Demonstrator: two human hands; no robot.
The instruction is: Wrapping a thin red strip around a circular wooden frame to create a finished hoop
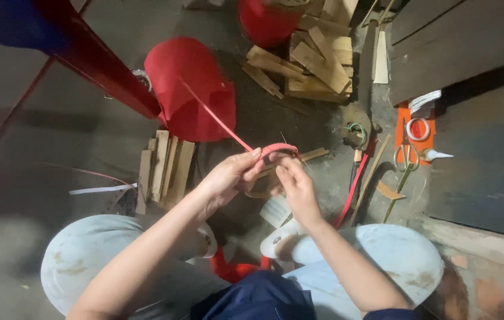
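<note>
My left hand (228,176) and my right hand (296,182) meet above my knees, both pinching a small curved piece wrapped in red strip (275,148). A thin red strip (213,115) runs from that piece up and left, across a red cloth-covered lantern shape (190,89) standing on the floor. My left fingers press the wrapped end from the left; my right fingertips grip it from below on the right. What lies under the wrapping is hidden.
Bundles of flat wooden slats (163,169) lie left, a bigger pile (317,59) at the top. Scissors (405,157), a tape roll (418,128) and a white glue tube (437,155) sit right on an orange mat. A red chair leg (107,74) slants upper left.
</note>
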